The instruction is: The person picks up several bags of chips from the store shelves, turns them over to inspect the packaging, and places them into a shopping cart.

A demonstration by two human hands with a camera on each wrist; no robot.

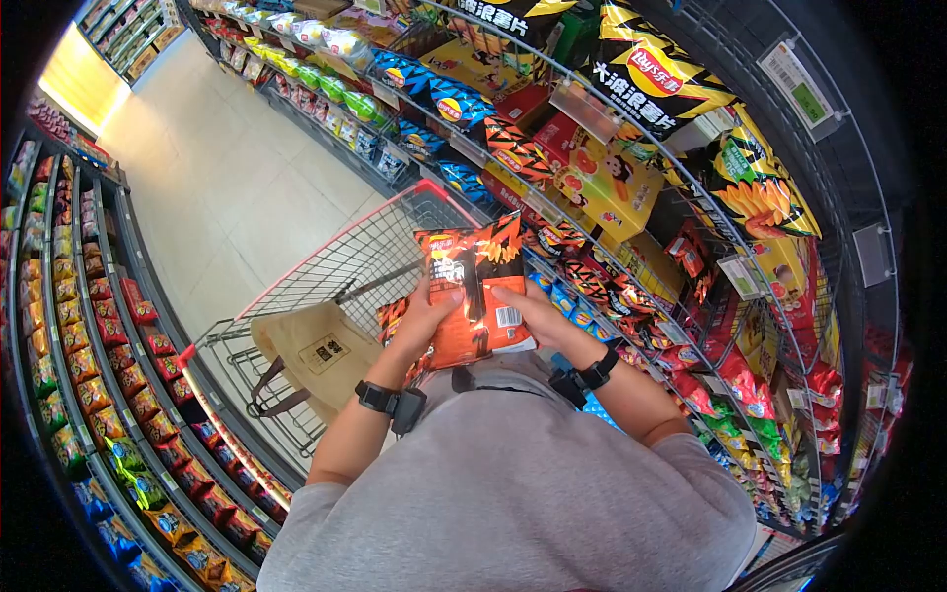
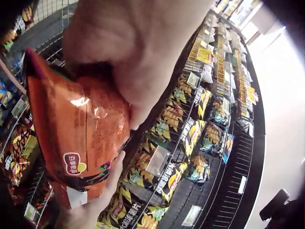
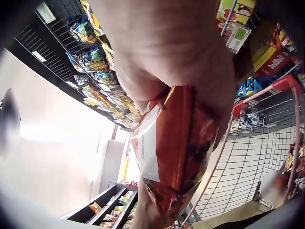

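An orange and black bag of chips (image 1: pixel 475 294) is held upright in front of the person's chest, above the shopping cart (image 1: pixel 340 261). My left hand (image 1: pixel 426 314) grips its left edge, thumb across the front. My right hand (image 1: pixel 538 311) grips the lower right edge beside a white barcode label. In the left wrist view the orange bag (image 2: pixel 78 136) fills the left side under my left hand (image 2: pixel 133 52). The right wrist view shows the same bag (image 3: pixel 174 148) pinched below my right hand (image 3: pixel 186 52).
A red-framed wire cart holds a brown paper bag (image 1: pixel 316 350). Shelves packed with snack bags (image 1: pixel 641 79) curve along the right, and lower snack shelves (image 1: pixel 89 365) line the left. Pale aisle floor (image 1: pixel 212 168) runs away ahead.
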